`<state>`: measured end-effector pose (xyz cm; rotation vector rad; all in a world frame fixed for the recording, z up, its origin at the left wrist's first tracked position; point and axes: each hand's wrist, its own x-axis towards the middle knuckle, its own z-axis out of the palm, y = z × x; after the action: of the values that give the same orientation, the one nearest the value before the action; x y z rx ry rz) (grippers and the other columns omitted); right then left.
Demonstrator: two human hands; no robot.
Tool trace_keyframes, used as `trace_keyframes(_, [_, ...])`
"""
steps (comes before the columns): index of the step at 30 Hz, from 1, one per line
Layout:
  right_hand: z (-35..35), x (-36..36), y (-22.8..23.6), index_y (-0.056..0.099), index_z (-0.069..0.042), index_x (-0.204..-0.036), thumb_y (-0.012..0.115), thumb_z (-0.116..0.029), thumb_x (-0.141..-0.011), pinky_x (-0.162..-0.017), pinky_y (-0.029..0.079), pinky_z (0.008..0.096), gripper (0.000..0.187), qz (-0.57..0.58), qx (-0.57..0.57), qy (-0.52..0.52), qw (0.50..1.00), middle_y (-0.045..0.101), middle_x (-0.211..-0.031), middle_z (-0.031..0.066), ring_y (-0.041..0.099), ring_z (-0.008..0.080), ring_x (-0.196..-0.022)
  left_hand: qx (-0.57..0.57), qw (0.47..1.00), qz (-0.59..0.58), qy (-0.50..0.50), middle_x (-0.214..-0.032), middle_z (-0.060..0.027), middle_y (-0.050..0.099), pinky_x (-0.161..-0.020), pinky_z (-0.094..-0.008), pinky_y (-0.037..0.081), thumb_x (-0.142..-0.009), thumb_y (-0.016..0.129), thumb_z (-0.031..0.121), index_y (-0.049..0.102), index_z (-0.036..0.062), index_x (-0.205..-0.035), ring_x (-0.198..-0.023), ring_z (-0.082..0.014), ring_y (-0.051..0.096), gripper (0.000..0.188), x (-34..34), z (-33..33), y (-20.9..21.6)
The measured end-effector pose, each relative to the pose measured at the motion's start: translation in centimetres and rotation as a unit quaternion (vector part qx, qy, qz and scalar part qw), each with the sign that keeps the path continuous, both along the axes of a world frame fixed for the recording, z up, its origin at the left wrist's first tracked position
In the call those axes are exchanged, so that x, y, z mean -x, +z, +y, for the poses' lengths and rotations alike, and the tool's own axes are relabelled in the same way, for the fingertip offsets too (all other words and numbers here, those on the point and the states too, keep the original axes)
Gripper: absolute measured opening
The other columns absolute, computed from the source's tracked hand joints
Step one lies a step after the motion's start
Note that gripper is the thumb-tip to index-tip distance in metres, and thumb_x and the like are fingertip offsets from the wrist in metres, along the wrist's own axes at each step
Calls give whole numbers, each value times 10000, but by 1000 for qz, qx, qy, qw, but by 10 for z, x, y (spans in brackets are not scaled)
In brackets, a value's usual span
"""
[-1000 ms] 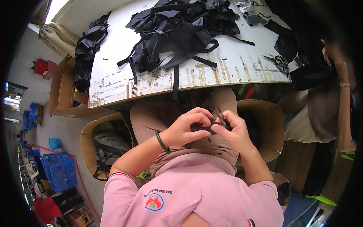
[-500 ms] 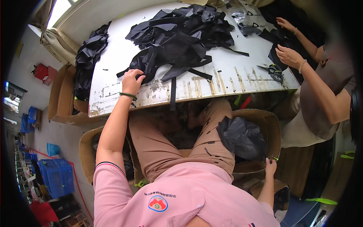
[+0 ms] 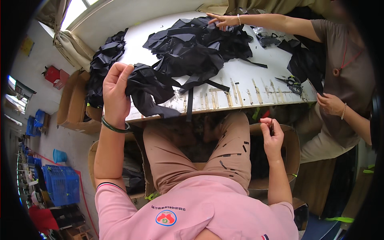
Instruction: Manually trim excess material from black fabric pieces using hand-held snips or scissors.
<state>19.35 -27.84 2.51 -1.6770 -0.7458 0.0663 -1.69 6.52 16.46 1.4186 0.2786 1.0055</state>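
Note:
My left hand (image 3: 117, 94) is raised over the near left edge of the white table (image 3: 134, 44), thumb and fingers pinched on a black fabric piece (image 3: 150, 84). The piece hangs from the fingertips in loose folds, one end drooping past the table edge. Beyond it lies a large heap of black fabric pieces (image 3: 188, 50). My right hand (image 3: 273, 138) is closed above the cardboard box (image 3: 295, 154) beside my right leg. A small dark item shows between its fingers, too little visible to name.
A co-worker at the right stretches one hand (image 3: 226, 21) over the heap; the other hand (image 3: 333, 105) is by the table corner. Black-handled scissors (image 3: 295, 85) lie near that corner. More black fabric (image 3: 105, 60) hangs off the left end. A cardboard box (image 3: 70, 106) stands below.
My left hand has lifted a fabric piece off the table toward me. My right hand has risen from the box rim, and the dark bundle there has dropped from sight. The co-worker has reached across.

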Motion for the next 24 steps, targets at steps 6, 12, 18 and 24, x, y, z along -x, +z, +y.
trace_keyframes(6, [89, 86, 98, 580, -64, -1125, 892, -291, -608, -532, 484, 271, 645, -199, -152, 197, 948, 585, -919, 77, 617, 193, -730, 15, 989, 107, -100, -748, 74, 492, -594, -162, 310, -928, 603, 76, 526, 72, -821, -666, 4, 402, 133, 2, -62, -15])
trace_keyframes(12, [103, 77, 76, 624, -23, -983, 692, 94, -694, -620, 530, 298, 320, -130, -71, 181, 972, 620, -847, 103, 648, 230, -725, 26, 969, 145, -196, -860, 15, 515, -721, -194, 370, -925, 613, 168, 543, 45, -999, -784, -53, 461, 159, 5, -80, -50])
trace_keyframes(18, [84, 38, 72, 667, 13, -946, 694, -95, -833, -671, 457, 253, 158, 64, 12, 218, 974, 644, -799, 67, 571, 119, -710, -251, 891, 287, -246, -870, -54, 594, -712, -278, 448, -793, 766, 220, 577, 49, -1144, -776, -156, 556, 434, 14, -65, -68])
trace_keyframes(24, [82, 15, 83, 666, 14, -993, 667, -98, -863, -725, 457, 218, 172, 195, 96, 365, 905, 648, -839, -5, 565, 50, -767, -316, 859, 326, -235, -1185, -126, 580, -934, -332, 428, -730, 821, 289, 533, 22, -1260, -1072, -238, 556, 660, 3, -59, -57])
